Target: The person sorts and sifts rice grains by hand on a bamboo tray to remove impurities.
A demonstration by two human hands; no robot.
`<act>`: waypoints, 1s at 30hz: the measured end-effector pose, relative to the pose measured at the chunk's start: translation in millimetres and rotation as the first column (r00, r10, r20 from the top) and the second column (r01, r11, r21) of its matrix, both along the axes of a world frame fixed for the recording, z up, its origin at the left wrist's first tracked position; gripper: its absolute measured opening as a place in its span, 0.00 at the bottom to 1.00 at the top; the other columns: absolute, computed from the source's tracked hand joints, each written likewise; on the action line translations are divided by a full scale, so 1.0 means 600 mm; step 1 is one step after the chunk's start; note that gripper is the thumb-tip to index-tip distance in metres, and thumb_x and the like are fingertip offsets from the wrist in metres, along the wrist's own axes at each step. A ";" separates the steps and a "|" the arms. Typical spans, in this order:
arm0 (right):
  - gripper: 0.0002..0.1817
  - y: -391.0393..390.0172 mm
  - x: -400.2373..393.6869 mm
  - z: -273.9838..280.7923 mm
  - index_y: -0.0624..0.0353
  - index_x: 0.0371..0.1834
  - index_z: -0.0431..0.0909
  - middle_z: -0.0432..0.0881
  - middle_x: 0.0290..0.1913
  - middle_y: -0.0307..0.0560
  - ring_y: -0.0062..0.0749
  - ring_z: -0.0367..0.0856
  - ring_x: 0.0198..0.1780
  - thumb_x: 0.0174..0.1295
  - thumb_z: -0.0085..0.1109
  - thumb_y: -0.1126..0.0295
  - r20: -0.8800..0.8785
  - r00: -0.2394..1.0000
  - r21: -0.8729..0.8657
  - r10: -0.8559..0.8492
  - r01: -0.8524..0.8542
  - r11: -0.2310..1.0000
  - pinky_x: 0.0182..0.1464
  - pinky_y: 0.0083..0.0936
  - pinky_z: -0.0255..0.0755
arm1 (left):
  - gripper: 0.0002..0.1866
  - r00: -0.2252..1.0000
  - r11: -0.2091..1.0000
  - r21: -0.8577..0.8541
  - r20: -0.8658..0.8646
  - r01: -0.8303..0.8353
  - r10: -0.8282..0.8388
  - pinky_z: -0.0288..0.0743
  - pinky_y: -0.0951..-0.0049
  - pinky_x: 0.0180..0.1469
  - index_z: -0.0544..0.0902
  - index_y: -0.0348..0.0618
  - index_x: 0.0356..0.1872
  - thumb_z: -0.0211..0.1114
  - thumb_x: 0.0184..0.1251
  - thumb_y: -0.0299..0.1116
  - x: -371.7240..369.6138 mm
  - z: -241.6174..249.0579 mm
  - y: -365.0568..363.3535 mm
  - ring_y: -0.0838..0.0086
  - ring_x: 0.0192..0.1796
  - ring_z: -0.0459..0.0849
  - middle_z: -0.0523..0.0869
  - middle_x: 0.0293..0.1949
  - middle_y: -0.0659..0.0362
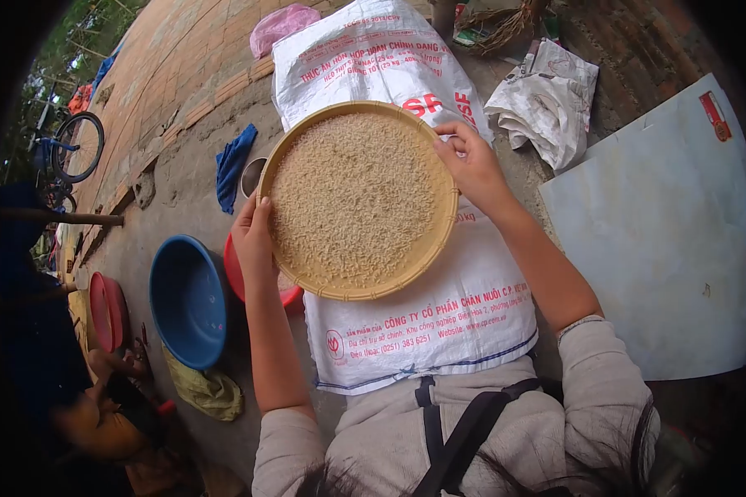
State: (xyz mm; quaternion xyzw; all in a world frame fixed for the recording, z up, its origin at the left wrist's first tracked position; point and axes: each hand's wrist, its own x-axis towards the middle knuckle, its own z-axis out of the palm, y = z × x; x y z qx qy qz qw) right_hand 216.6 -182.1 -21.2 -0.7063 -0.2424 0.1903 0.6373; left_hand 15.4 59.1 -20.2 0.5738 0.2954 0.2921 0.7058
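Note:
Between my two hands is a round woven winnowing basket (446,217), its flat bed spread with pale rice grains (352,195). My left hand (255,236) grips the rim at the left side, thumb over the edge. At the upper right, my right hand (471,161) is closed on the opposite rim. Beneath the basket lies a white feed sack (423,331) with red print, reaching up to my waist. A red basin (234,269) is partly hidden behind my left hand and the basket.
To the left stand a blue basin (189,302) and another red basin (108,311). A blue cloth (235,166) and a metal bowl (253,176) lie near the basket. Rightward are a crumpled sack (547,103) and a pale flat sheet (659,232). Another person (112,414) is at lower left.

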 end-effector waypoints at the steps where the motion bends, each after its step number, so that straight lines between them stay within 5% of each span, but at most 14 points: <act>1: 0.10 -0.030 0.016 -0.001 0.64 0.44 0.70 0.79 0.27 0.41 0.15 0.76 0.29 0.63 0.50 0.70 -0.045 0.998 0.035 -0.035 0.036 0.999 0.32 0.14 0.68 | 0.17 0.998 0.997 -0.046 0.025 0.055 -0.054 0.73 0.81 0.43 0.74 0.30 0.53 0.53 0.65 0.27 0.026 0.000 -0.026 0.79 0.41 0.80 0.82 0.43 0.55; 4: 0.10 -0.140 0.067 -0.003 0.64 0.44 0.71 0.82 0.32 0.43 0.16 0.78 0.32 0.64 0.50 0.71 -0.078 0.980 -0.010 -0.185 0.184 0.983 0.33 0.13 0.69 | 0.19 0.984 0.982 0.075 -0.034 0.176 -0.174 0.69 0.81 0.47 0.74 0.32 0.54 0.55 0.65 0.30 0.102 -0.006 -0.110 0.80 0.43 0.77 0.81 0.45 0.54; 8: 0.09 -0.168 0.080 0.005 0.64 0.44 0.71 0.81 0.31 0.42 0.16 0.77 0.31 0.63 0.50 0.71 -0.099 0.952 -0.025 -0.288 0.287 0.957 0.32 0.13 0.69 | 0.19 0.973 0.974 0.009 -0.061 0.225 -0.224 0.69 0.85 0.42 0.74 0.33 0.54 0.56 0.64 0.31 0.118 0.005 -0.130 0.84 0.38 0.76 0.82 0.42 0.56; 12: 0.10 -0.037 0.015 0.001 0.64 0.43 0.70 0.78 0.26 0.39 0.15 0.74 0.26 0.63 0.51 0.70 0.083 0.994 0.029 -0.067 0.065 0.997 0.29 0.14 0.68 | 0.18 0.996 0.996 -0.022 0.010 0.092 -0.092 0.74 0.82 0.44 0.73 0.32 0.54 0.55 0.65 0.29 0.020 0.024 -0.029 0.79 0.42 0.80 0.82 0.44 0.56; 16: 0.12 0.016 -0.040 0.026 0.65 0.44 0.69 0.77 0.25 0.40 0.16 0.74 0.24 0.62 0.51 0.69 -0.069 0.990 -0.028 0.126 -0.128 0.991 0.27 0.16 0.69 | 0.18 0.986 0.997 0.042 -0.149 -0.070 0.076 0.74 0.81 0.44 0.74 0.33 0.54 0.55 0.64 0.28 -0.066 0.030 0.033 0.78 0.42 0.81 0.82 0.43 0.57; 18: 0.12 0.001 -0.041 0.031 0.65 0.45 0.68 0.78 0.26 0.41 0.17 0.75 0.24 0.62 0.51 0.69 -0.088 0.982 -0.070 0.165 -0.171 0.983 0.27 0.16 0.69 | 0.18 0.992 0.999 0.038 -0.126 -0.024 0.028 0.74 0.81 0.44 0.74 0.33 0.53 0.55 0.64 0.28 -0.049 0.018 0.023 0.78 0.42 0.81 0.82 0.43 0.56; 22: 0.12 -0.132 0.023 -0.004 0.64 0.47 0.68 0.81 0.32 0.44 0.18 0.78 0.31 0.63 0.49 0.72 -0.082 0.993 0.017 -0.087 0.089 0.996 0.33 0.15 0.70 | 0.18 0.974 0.974 -0.013 0.012 0.224 -0.224 0.71 0.82 0.45 0.74 0.32 0.54 0.54 0.64 0.29 0.067 0.020 -0.087 0.80 0.41 0.79 0.82 0.42 0.57; 25: 0.11 -0.206 0.042 -0.006 0.64 0.47 0.68 0.81 0.33 0.44 0.17 0.77 0.33 0.63 0.48 0.73 -0.034 0.976 -0.017 -0.214 0.214 0.977 0.35 0.14 0.70 | 0.19 0.950 0.943 0.119 -0.074 0.312 -0.305 0.69 0.82 0.43 0.74 0.36 0.55 0.55 0.64 0.31 0.134 0.004 -0.158 0.82 0.37 0.77 0.82 0.39 0.57; 26: 0.10 -0.211 0.042 -0.007 0.64 0.46 0.69 0.81 0.34 0.44 0.17 0.77 0.33 0.63 0.48 0.73 -0.026 0.963 0.013 -0.267 0.268 0.963 0.35 0.14 0.70 | 0.20 0.943 0.942 0.057 -0.070 0.331 -0.327 0.68 0.81 0.48 0.74 0.34 0.55 0.56 0.64 0.32 0.141 0.006 -0.164 0.81 0.43 0.77 0.81 0.43 0.59; 30: 0.10 -0.119 0.024 -0.013 0.64 0.45 0.68 0.79 0.30 0.42 0.16 0.76 0.32 0.63 0.49 0.73 -0.024 0.978 0.100 -0.209 0.211 0.972 0.34 0.14 0.68 | 0.18 0.979 0.977 -0.073 0.030 0.202 -0.200 0.72 0.82 0.43 0.75 0.35 0.54 0.54 0.64 0.30 0.085 0.022 -0.080 0.81 0.40 0.79 0.82 0.41 0.58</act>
